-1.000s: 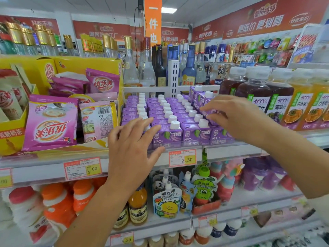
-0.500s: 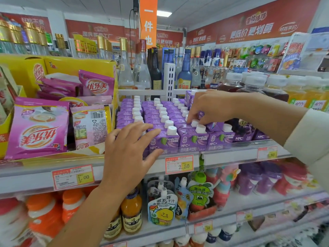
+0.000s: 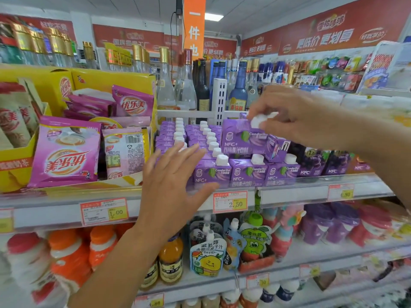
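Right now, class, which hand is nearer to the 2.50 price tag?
Left. The left hand spreads just up-left of the 2.50 price tag; the right hand is well above it, pinching a purple juice carton.

Cartons in rows on shelf; sachet box left; glass bottles behind; pouches on lower shelf.

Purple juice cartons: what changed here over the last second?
The right hand, which lay on the right-hand rows, has gripped one purple carton by its white cap and lifted it above the others. The left hand stays open at the front cartons, which have not moved.
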{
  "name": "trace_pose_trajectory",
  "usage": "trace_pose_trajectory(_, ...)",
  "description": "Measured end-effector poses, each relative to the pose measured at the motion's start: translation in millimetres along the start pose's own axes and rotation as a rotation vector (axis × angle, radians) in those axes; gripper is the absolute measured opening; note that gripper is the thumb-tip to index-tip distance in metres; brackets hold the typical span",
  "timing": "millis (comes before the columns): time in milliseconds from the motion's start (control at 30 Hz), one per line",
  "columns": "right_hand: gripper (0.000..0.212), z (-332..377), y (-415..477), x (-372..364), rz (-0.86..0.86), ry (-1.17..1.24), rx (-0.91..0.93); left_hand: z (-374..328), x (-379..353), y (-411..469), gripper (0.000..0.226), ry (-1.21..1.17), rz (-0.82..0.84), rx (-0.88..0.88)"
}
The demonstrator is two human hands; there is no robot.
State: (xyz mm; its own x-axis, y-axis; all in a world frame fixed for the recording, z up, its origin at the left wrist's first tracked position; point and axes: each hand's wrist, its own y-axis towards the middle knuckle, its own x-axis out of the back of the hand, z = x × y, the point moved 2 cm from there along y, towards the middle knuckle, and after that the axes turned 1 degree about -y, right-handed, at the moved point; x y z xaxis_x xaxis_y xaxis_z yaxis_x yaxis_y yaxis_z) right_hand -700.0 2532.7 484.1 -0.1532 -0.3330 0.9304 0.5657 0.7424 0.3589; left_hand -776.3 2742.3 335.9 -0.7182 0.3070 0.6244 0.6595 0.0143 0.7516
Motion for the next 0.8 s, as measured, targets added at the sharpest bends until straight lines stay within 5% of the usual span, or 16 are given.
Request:
trace_pose_trajectory(100, 0.015, 26, -31, -32, -0.01, 0.278, -0.022, -26, 14, -24, 0.068, -0.289, 0.046, 0.061)
trace_pose_trajectory(267, 0.017, 53, -71, -133, 0.071, 0.759, -0.128, -26, 2, -95, 0.054, -1.028, 0.283, 0.577)
trace_pose_trajectory(467, 0.043, 80, -117, -220, 0.145, 1.302, -0.349, -18, 0, -149, 0.044, -1.184, 0.259, 0.941)
trace_pose_trajectory(800, 0.056, 97, -142, -251, 0.126, 1.472, -0.497, -18, 6, -188, 0.043, -1.429, 0.258, 1.159)
